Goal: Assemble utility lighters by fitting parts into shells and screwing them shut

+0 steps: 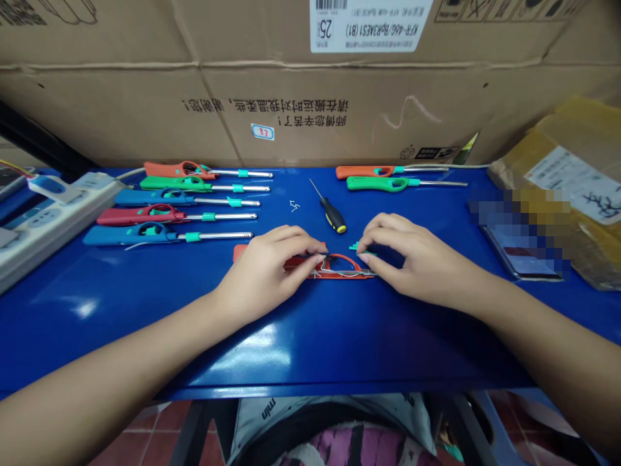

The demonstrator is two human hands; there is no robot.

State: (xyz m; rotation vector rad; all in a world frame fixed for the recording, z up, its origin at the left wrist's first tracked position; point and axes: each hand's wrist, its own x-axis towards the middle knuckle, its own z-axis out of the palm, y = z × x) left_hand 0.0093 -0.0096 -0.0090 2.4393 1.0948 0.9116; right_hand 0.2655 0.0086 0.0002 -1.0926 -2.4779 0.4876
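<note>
An opened orange utility lighter (361, 272) lies on the blue table, its wires and inner parts exposed around the trigger loop. My left hand (272, 268) is closed over its handle, thumb and index finger pinched at the inner parts; what they grip is hidden. By the loop's right end, my right hand (412, 259) pinches a small teal plastic piece (356, 246) between thumb and fingers. Just behind the lighter rests a black and yellow screwdriver (333, 213), with a few tiny metal bits (294, 206) to its left.
Several utility lighters (145, 215) lie in a row at left, beside a white power strip (53, 217). An orange lighter (361, 171) and a green one (378, 184) lie back right. A phone (521, 236), a taped package (567, 175) and a large cardboard box (291, 84) border the blue table (291, 362).
</note>
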